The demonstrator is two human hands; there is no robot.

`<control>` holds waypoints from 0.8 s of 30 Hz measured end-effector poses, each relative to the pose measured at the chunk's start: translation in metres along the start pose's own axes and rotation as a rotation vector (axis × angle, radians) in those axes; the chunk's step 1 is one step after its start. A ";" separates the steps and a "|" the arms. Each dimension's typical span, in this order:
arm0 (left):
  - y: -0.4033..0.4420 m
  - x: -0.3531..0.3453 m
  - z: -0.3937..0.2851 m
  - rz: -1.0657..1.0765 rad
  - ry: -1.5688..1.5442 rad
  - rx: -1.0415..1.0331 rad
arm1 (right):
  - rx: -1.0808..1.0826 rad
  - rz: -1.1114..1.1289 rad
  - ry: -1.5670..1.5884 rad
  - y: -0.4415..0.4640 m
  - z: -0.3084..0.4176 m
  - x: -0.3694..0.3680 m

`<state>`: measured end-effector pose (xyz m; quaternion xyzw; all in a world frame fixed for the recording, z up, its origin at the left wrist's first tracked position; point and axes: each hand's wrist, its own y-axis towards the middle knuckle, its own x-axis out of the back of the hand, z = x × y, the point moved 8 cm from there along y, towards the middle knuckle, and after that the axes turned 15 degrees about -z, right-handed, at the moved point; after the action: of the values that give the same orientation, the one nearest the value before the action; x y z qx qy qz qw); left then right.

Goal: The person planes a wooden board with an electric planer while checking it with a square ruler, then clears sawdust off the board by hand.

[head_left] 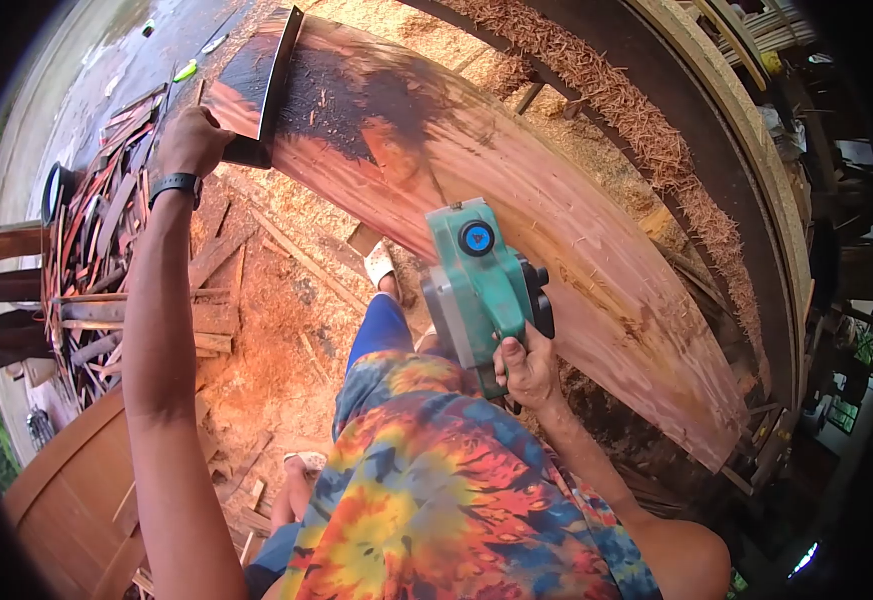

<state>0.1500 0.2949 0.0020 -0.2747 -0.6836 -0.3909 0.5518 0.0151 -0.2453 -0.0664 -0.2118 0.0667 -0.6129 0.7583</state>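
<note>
My right grip wraps the handle of a green electric planer, probably heavy and best held there, over the near edge of a wooden plank, while my left grip clasps a metal square across its dark end.

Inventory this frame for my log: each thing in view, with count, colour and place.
Power planer: one, green, over the plank's near edge
Plank: one, reddish with a blackened patch, centre to right
L-shaped square: one, dark, at the plank's far end
Shavings: uncountable, tan, along the upper right
Scrap pile: one, mixed browns, left
Sandals: two visible, whitish, below
Watch: one, dark, left wrist
Shirt: one, multicoloured, bottom centre
Left hand: one, bare, gripping the square
Right hand: one, bare, gripping the planer
</note>
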 end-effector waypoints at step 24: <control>0.002 -0.002 0.004 0.101 0.044 0.080 | 0.131 0.012 -0.027 0.216 0.125 -0.107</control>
<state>0.1495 0.2997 0.0000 -0.2779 -0.6717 -0.3407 0.5963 0.2293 -0.0785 -0.0577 -0.1697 0.0175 -0.6083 0.7752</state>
